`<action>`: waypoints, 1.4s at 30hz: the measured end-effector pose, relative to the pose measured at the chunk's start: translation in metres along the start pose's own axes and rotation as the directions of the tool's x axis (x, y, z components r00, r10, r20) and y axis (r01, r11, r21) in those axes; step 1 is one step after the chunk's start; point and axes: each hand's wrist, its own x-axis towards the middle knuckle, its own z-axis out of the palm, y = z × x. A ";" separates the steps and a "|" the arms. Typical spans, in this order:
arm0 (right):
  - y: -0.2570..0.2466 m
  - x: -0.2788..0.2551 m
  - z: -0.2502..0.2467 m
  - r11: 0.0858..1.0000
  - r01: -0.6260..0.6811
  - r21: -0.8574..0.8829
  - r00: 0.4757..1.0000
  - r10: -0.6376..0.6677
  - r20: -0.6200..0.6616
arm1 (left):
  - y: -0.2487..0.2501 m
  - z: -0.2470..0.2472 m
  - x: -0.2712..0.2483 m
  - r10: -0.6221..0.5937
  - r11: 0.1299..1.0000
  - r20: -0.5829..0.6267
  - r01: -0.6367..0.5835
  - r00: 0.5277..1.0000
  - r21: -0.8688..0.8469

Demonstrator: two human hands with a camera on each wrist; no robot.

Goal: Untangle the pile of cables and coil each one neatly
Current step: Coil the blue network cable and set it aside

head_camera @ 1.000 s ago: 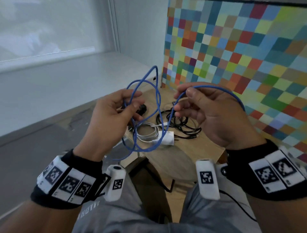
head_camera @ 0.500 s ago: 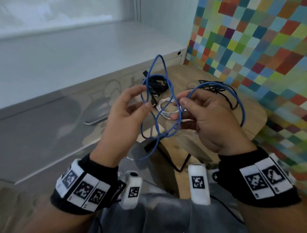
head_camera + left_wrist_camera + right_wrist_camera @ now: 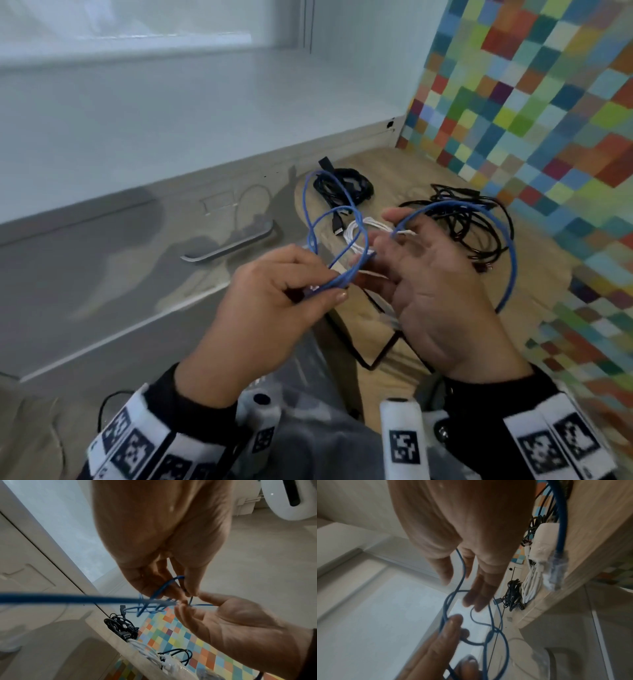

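Note:
A blue cable (image 3: 512, 246) hangs in loops between both hands above a round wooden table (image 3: 534, 298). My left hand (image 3: 329, 291) pinches several of its strands together between thumb and fingers (image 3: 190, 588). My right hand (image 3: 404, 240) is spread with straight fingers (image 3: 476, 599), and a wide blue loop arcs round its far side. The strand (image 3: 444, 609) runs between its thumb and fingers. The blue plug (image 3: 559, 566) lies at the table edge. On the table lie a coiled black cable (image 3: 342, 186), a bundled white cable (image 3: 363, 229) and a loose black tangle (image 3: 479, 226).
A grey cabinet front with a metal drawer handle (image 3: 233, 245) stands left of the table, below a white window ledge. A wall of coloured squares (image 3: 548, 137) borders the table on the right. My lap is under the hands.
My right hand has let go of its pinch and spread its fingers. My left hand has gathered the blue strands into a pinch. The view has swung left and down.

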 end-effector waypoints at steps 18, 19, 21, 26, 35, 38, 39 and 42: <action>-0.015 0.008 -0.020 0.931 0.196 -0.307 0.939 -0.268 -0.214 | -0.023 -0.065 0.021 -0.316 0.860 -0.315 0.131 0.895 -0.493; -0.014 0.007 -0.017 0.923 0.211 -0.321 0.939 -0.283 -0.196 | -0.022 -0.064 0.021 -0.315 0.885 -0.275 0.176 0.908 -0.431; -0.009 0.004 -0.009 0.898 0.238 -0.369 0.942 -0.306 -0.137 | -0.017 -0.059 0.020 -0.322 0.914 -0.218 0.241 0.921 -0.328; -0.001 -0.005 0.013 0.872 0.278 -0.404 0.953 -0.304 0.000 | 0.012 -0.050 0.016 -0.185 0.963 -0.228 0.130 0.956 -0.235; 0.009 -0.008 0.018 0.944 0.264 -0.196 0.960 -0.238 0.144 | 0.004 -0.016 0.009 -0.285 0.929 -0.100 0.300 0.953 0.216; 0.011 -0.011 0.016 0.956 0.242 -0.167 0.964 -0.219 0.148 | 0.001 -0.018 0.010 -0.332 0.912 -0.106 0.347 0.937 0.218; 0.010 -0.011 0.014 0.956 0.242 -0.168 0.967 -0.223 0.123 | -0.001 -0.018 0.011 -0.329 0.922 -0.109 0.344 0.938 0.179; 0.005 -0.007 0.003 0.947 0.254 -0.197 0.966 -0.260 -0.005 | -0.005 -0.023 0.014 -0.275 0.961 -0.122 0.268 0.954 -0.071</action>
